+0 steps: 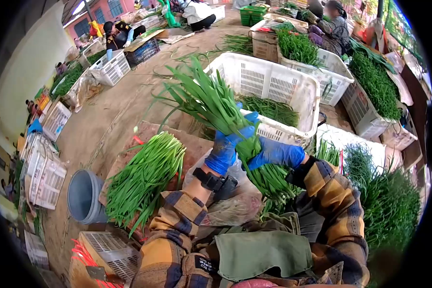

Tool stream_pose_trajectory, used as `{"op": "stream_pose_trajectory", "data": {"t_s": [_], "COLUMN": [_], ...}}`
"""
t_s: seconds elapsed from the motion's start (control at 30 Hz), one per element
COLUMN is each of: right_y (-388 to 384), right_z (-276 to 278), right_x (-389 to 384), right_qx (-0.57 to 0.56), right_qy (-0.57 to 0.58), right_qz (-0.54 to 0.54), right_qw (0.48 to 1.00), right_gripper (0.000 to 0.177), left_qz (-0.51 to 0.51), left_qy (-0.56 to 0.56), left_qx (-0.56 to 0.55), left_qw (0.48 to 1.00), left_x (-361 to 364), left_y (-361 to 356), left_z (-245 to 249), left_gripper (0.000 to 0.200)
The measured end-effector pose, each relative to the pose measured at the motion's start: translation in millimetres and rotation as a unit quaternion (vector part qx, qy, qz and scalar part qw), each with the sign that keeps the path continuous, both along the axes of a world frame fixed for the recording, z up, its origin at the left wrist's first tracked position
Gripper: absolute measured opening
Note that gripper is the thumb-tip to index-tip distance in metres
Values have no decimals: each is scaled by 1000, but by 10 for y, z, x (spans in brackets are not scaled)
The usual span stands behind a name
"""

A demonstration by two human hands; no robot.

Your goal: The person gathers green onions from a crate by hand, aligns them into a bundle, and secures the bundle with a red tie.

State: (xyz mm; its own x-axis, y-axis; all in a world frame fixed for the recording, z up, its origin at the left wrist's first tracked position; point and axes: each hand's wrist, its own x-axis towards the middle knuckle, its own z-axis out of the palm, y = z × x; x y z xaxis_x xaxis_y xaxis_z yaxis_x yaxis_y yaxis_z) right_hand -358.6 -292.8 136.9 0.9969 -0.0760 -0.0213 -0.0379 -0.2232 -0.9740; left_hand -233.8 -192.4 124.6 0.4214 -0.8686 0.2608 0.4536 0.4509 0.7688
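A bunch of garlic chives (211, 98) slants across the middle of the head view, leaves fanning to the upper left and the other end hanging toward my lap. My left hand (224, 150), in a blue glove, is closed around its middle. Just below, my right hand (276, 152), gloved too, wraps the lower part. On a reddish board at the left lies a pile of chives (144, 177). Under my wrists is a clear plastic bag (233, 209). Beyond the bunch stands a white crate (293, 89) with more chives at its bottom.
A grey bucket (84, 197) stands at the left. Near it, a crate (108, 249) bears red ties (84, 254). Loose greens (386, 206) are heaped at my right. Crates of greens (374, 86) line the right side; other people sit farther back.
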Motion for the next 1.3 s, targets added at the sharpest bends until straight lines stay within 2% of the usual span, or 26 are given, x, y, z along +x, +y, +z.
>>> {"op": "stream_pose_trajectory", "data": {"t_s": [0.1,0.2,0.23,0.33,0.37,0.47,0.5,0.53,0.57,0.6,0.67,0.77,0.83,0.87,0.93,1.0,1.03,1.13,1.2,1.23,1.27,1.3], "right_y": [-18,-87,-72,-194,-254,-294,-459,-507,-456,-479,-307,-32,49,29,37,16,11,-256,-686,-794,-1119,-1203], "right_z": [-67,-183,-133,-322,-373,65,16,175,320,430,883,1311,1599,1672,1662,1733,1771,1827,1624,1511,1233,1004], "right_x": [-4,-19,-20,11,-14,-213,-272,-295,-308,-317,-305,-201,-99,8,210,232,230,268,228,122,33,-49], "right_qx": [38,73,72,-25,-85,-128,-70,-134,-75,-21,-32,-107,-369,-470,-566,-591,-530,-359,-298,-364,-631,-460], "right_qy": [4,50,56,20,25,41,16,-15,-62,-142,-221,-341,-365,-412,-412,-244,-124,-4,-51,-54,-231,-134], "right_qz": [20,38,59,96,86,-15,-61,-110,-188,-190,-189,-162,-146,-116,-121,-29,-48,-112,-115,-128,-72,-123], "right_qw": [999,995,994,995,992,991,996,985,977,971,956,920,842,772,704,768,838,927,946,921,737,869], "right_gripper": [41,60,55,48,53,61,68,64,52,38,29,24,27,33,36,25,15,15,16,18,22,23], "left_qz": [-31,-60,-38,-3,8,12,31,25,18,9,-15,-64,-82,-89,-130,-171,-167,-226,-138,-177,-213,-201], "left_qy": [-68,-37,-68,-43,-28,-35,-53,-52,-52,-53,-67,-60,-81,-91,-91,-88,-120,-116,-180,-164,-148,-123], "left_qx": [-6,9,30,39,48,47,57,63,69,75,64,43,48,51,36,23,22,17,25,14,2,-14], "left_qw": [997,997,997,998,998,998,997,996,996,996,996,995,992,991,987,981,978,967,974,970,966,972], "left_x": [75,37,-15,-9,-25,-45,-77,-76,-76,-83,-126,-203,-292,-330,-407,-475,-497,-465,-441,-438,-418,-369], "left_y": [-15,-6,18,-48,-44,-9,34,29,23,16,-2,-110,-140,-144,-128,-103,-85,0,54,143,216,239], "left_z": [-91,-84,-10,-144,-163,-241,-147,-160,-181,-189,-197,-298,-299,-297,-291,-281,-268,-349,-536,-422,-286,-289], "left_gripper": [72,68,61,50,46,44,44,44,44,44,47,51,52,53,57,61,62,57,54,62,70,74]}}
